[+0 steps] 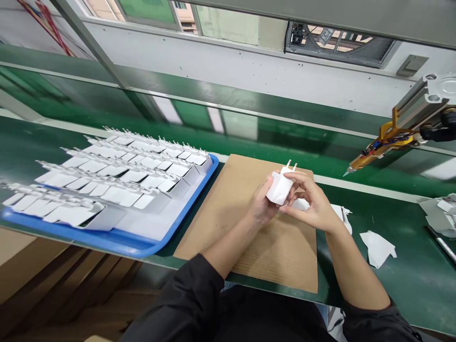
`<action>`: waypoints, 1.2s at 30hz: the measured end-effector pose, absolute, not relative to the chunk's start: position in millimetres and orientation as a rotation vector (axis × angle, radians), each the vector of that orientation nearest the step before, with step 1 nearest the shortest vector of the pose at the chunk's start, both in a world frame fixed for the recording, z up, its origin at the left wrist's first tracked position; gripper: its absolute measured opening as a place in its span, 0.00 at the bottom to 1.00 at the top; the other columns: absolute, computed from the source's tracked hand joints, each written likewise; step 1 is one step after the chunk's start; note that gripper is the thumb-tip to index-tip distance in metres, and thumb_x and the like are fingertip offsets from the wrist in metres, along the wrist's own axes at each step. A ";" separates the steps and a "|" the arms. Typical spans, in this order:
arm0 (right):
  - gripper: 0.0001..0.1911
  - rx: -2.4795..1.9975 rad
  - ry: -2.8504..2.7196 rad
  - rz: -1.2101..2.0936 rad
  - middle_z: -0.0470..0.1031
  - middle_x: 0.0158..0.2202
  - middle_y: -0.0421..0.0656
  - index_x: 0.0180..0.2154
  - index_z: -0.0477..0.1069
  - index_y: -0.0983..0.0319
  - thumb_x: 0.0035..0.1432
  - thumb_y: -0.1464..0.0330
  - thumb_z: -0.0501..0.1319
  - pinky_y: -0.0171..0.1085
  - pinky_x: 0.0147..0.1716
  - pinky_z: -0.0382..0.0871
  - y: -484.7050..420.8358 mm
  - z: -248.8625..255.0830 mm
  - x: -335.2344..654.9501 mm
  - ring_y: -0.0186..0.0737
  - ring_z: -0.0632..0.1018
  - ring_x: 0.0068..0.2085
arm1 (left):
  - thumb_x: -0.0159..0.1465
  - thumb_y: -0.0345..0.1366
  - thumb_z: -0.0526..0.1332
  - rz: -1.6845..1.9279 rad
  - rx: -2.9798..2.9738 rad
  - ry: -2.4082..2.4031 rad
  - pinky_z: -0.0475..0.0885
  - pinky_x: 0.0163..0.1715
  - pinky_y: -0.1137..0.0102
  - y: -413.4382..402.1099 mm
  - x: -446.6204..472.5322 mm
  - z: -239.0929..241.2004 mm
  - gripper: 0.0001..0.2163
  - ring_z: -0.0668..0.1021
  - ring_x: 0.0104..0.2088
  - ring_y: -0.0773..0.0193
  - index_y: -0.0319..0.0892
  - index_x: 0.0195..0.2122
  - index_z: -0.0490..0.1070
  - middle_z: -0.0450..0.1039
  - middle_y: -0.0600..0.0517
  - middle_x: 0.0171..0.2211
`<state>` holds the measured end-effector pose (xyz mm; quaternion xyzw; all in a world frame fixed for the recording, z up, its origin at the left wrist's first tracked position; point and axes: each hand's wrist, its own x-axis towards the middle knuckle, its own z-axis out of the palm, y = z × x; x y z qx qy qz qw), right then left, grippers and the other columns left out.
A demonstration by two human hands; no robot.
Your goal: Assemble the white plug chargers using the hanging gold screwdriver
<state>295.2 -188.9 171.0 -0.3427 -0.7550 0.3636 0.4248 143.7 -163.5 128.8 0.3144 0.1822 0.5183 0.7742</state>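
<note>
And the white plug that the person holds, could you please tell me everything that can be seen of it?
The white plug has a blocky, plastic-looking body, with two thin pins sticking out of its top end. It is held slightly tilted, pins up, above the brown cardboard sheet. The left hand grips its left side; the right hand holds it from the right, hiding part of that side. No print can be read on it.

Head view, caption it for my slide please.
Left hand and right hand hold a white two-pin plug over cardboard beside a blue tray of white parts.
</note>
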 end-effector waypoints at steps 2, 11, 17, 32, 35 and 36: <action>0.34 -0.887 -1.912 0.837 0.68 0.57 0.48 0.62 0.63 0.50 0.58 0.61 0.73 0.41 0.36 0.81 -188.1 166.5 290.9 0.37 0.75 0.38 | 0.58 0.63 0.66 1.120 0.687 0.427 0.64 0.24 0.69 -164.0 144.1 130.3 0.27 0.72 0.22 0.65 0.41 0.38 0.70 0.71 0.53 0.23; 0.34 -0.988 -1.704 0.958 0.74 0.43 0.42 0.57 0.66 0.52 0.53 0.53 0.75 0.40 0.29 0.77 -181.6 164.1 292.9 0.37 0.76 0.31 | 0.57 0.67 0.65 1.265 0.693 0.454 0.68 0.24 0.69 -171.9 148.9 127.9 0.32 0.75 0.27 0.63 0.45 0.49 0.69 0.75 0.52 0.32; 0.37 -0.961 -1.494 1.160 0.76 0.48 0.45 0.58 0.63 0.51 0.53 0.47 0.72 0.36 0.22 0.73 -181.3 175.8 295.6 0.37 0.77 0.29 | 0.53 0.62 0.71 1.239 0.955 0.326 0.69 0.25 0.69 -169.3 144.2 117.6 0.38 0.78 0.28 0.63 0.46 0.57 0.62 0.77 0.49 0.40; 0.36 -0.977 -1.330 1.418 0.76 0.37 0.40 0.59 0.65 0.51 0.54 0.47 0.70 0.34 0.20 0.70 -175.7 176.2 300.2 0.31 0.67 0.23 | 0.49 0.57 0.77 1.407 0.977 0.503 0.67 0.26 0.73 -167.9 147.8 116.3 0.33 0.75 0.27 0.68 0.45 0.47 0.66 0.75 0.54 0.32; 0.38 -0.962 -1.292 1.441 0.77 0.41 0.42 0.60 0.66 0.52 0.53 0.47 0.70 0.34 0.20 0.70 -175.3 175.6 299.5 0.30 0.69 0.24 | 0.50 0.59 0.75 1.386 0.966 0.517 0.60 0.20 0.74 -165.3 146.5 113.2 0.32 0.68 0.20 0.73 0.44 0.46 0.67 0.72 0.58 0.27; 0.38 -0.955 -1.272 1.450 0.78 0.43 0.42 0.61 0.66 0.53 0.53 0.47 0.71 0.34 0.21 0.71 -175.3 175.6 299.1 0.30 0.69 0.24 | 0.51 0.60 0.75 1.383 0.960 0.519 0.58 0.19 0.74 -164.4 146.2 112.1 0.32 0.66 0.18 0.74 0.44 0.46 0.67 0.71 0.59 0.26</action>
